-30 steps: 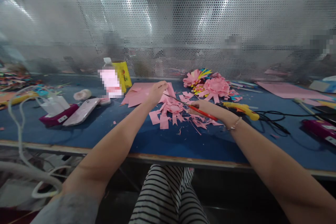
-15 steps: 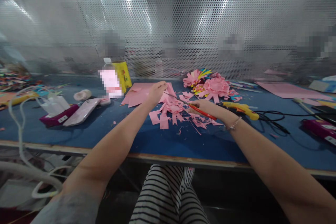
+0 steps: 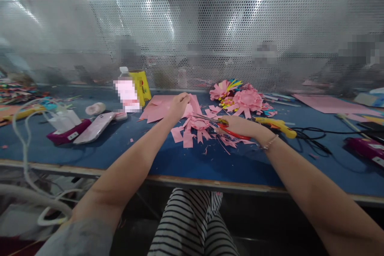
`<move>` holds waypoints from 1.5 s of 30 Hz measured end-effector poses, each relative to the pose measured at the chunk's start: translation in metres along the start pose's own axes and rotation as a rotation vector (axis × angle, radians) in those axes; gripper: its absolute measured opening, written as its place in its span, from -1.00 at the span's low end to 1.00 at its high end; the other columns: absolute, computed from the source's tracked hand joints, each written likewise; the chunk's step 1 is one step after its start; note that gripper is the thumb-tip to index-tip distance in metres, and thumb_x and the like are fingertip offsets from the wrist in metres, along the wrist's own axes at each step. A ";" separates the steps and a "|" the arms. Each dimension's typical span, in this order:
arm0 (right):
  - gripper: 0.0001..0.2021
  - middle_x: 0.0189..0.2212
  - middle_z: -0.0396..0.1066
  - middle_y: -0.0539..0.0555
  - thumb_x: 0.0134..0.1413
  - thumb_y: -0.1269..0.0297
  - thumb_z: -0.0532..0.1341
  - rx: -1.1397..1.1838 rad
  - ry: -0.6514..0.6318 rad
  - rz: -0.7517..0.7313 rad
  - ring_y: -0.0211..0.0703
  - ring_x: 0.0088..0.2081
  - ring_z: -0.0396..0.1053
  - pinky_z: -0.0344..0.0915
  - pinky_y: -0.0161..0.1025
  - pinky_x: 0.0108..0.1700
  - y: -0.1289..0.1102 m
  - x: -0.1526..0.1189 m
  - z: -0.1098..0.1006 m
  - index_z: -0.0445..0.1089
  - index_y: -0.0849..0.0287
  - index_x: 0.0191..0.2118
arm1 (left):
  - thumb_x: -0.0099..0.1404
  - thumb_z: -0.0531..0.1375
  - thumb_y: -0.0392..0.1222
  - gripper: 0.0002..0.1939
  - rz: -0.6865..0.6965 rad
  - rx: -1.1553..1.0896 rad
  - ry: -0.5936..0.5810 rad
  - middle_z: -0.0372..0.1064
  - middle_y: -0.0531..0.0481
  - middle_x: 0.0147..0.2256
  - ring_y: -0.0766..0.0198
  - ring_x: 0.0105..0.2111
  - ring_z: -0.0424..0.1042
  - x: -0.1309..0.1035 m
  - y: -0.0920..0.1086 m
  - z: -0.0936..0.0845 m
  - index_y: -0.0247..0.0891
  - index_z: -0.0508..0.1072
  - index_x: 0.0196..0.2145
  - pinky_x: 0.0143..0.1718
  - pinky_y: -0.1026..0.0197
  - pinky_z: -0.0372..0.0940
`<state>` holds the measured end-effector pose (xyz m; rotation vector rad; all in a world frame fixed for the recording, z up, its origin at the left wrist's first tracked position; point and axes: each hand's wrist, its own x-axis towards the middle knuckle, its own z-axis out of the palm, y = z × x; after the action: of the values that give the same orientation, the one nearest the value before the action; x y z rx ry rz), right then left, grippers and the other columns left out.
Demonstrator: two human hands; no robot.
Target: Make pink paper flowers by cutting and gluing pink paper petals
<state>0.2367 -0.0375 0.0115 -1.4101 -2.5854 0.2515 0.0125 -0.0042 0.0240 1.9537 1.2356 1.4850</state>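
My left hand (image 3: 181,103) is closed on a piece of pink paper (image 3: 188,110), pinched at its upper edge. In my right hand (image 3: 232,125) is a pair of scissors with red handles (image 3: 229,133); the blades point left, toward the paper, and look slightly apart. Below the blades lies a pink paper flower (image 3: 199,123) among cut pink strips and scraps (image 3: 188,140). Behind my left hand are flat sheets of pink paper (image 3: 157,108). Finished-looking pink, yellow and blue paper flowers (image 3: 247,100) sit beyond my right hand.
A yellow glue gun (image 3: 277,125) with a black cable lies right of my right hand. On the left are a phone (image 3: 95,128), a purple tissue pack (image 3: 67,133), a bottle (image 3: 127,94) and a yellow container (image 3: 143,86). A perforated metal screen (image 3: 192,28) stands along the back.
The scissors have swung in my right hand: their blades have dropped away from my left fingertips and now point more level to the left. My left hand has barely moved.
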 end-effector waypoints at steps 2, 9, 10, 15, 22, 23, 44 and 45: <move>-0.53 -0.30 0.36 0.17 -0.17 -0.12 0.08 -0.102 0.039 0.071 -0.10 -0.33 0.29 0.11 -0.29 -0.38 0.006 0.001 0.002 0.26 0.19 -0.26 | 0.12 -0.04 -0.22 -0.80 0.025 0.007 0.031 0.03 0.11 -0.62 0.41 -0.58 0.03 0.000 -0.002 0.001 -0.27 0.16 -0.62 -0.54 0.29 -0.06; -0.65 -0.33 0.38 0.29 -0.07 0.08 0.04 -0.208 0.167 0.290 -0.08 -0.36 0.33 0.11 -0.27 -0.41 0.015 0.009 0.008 0.31 0.30 -0.31 | 0.09 -0.02 -0.24 -0.83 0.051 0.066 0.020 0.10 0.10 -0.63 0.41 -0.59 0.07 -0.006 0.001 0.006 -0.29 0.24 -0.60 -0.54 0.31 -0.03; -0.68 -0.37 0.39 0.27 -0.06 0.12 0.04 -0.203 0.171 0.286 -0.09 -0.37 0.32 0.11 -0.27 -0.41 0.016 0.009 0.009 0.32 0.29 -0.33 | 0.08 -0.01 -0.25 -0.85 0.052 0.058 0.006 0.10 0.11 -0.63 0.42 -0.60 0.07 -0.007 0.001 0.007 -0.29 0.25 -0.59 -0.55 0.31 -0.03; -0.73 -0.52 0.36 0.26 -0.04 0.20 0.03 -0.227 0.152 0.224 -0.05 -0.39 0.31 0.10 -0.22 -0.39 0.014 0.011 0.012 0.35 0.26 -0.52 | 0.02 0.05 -0.23 -0.89 0.033 0.029 -0.037 0.05 0.15 -0.67 0.45 -0.63 0.05 -0.007 -0.007 0.014 -0.29 0.21 -0.60 -0.59 0.34 -0.05; -0.72 -0.44 0.36 0.10 -0.07 0.12 0.06 0.305 0.411 0.057 -0.25 -0.41 0.27 0.15 -0.30 -0.35 -0.005 0.019 0.013 0.33 0.26 -0.37 | -0.01 0.10 -0.21 -0.86 -0.018 -0.088 -0.114 0.11 0.14 -0.67 0.47 -0.65 0.11 -0.010 -0.010 0.022 -0.29 0.18 -0.60 -0.63 0.36 0.00; -0.72 -0.44 0.35 0.08 -0.09 0.12 0.08 0.392 0.407 0.040 -0.28 -0.42 0.25 0.16 -0.31 -0.35 -0.007 0.020 0.015 0.32 0.26 -0.37 | -0.01 0.11 -0.19 -0.84 -0.025 -0.100 -0.124 0.12 0.14 -0.67 0.47 -0.65 0.12 -0.011 -0.010 0.024 -0.29 0.18 -0.60 -0.63 0.37 0.01; -0.84 -0.69 0.22 -0.05 -0.18 0.23 0.14 0.716 0.186 0.063 -0.39 -0.64 0.12 0.08 -0.36 -0.54 0.000 0.019 0.020 0.26 0.23 -0.57 | 0.02 0.11 -0.14 -0.83 -0.099 -0.186 -0.107 0.26 0.08 -0.59 0.45 -0.62 0.24 -0.012 -0.004 0.026 -0.30 0.22 -0.54 -0.63 0.38 0.15; -0.83 -0.69 0.22 -0.05 -0.17 0.22 0.13 0.684 0.192 0.074 -0.39 -0.64 0.12 0.08 -0.36 -0.55 0.002 0.019 0.020 0.26 0.23 -0.57 | 0.02 0.11 -0.14 -0.84 -0.108 -0.198 -0.067 0.26 0.08 -0.59 0.45 -0.62 0.24 -0.010 -0.004 0.023 -0.30 0.23 -0.54 -0.63 0.38 0.16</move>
<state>0.2236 -0.0217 -0.0070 -1.1886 -1.9975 0.8638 0.0316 -0.0057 0.0071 1.7652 1.1022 1.4181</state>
